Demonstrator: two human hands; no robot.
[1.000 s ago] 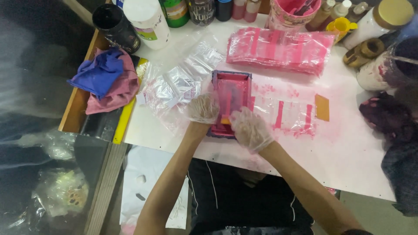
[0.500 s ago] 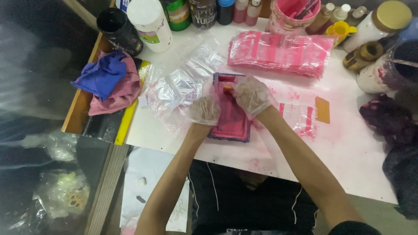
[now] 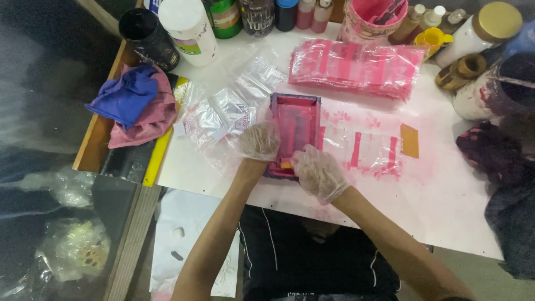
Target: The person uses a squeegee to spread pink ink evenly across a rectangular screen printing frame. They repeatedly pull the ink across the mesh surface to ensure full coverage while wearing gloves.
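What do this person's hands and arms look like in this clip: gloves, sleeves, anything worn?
Both the left hand and the right hand wear thin, clear, crinkly disposable plastic gloves that end at the wrists. The right glove shows faint pink staining. Both forearms are bare, with no sleeves in view. No watch, bracelet or other markings can be seen.

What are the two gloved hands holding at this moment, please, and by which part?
The left hand steadies the pink printing frame by its left edge. The right hand grips a small orange-edged scraper at the frame's near end.
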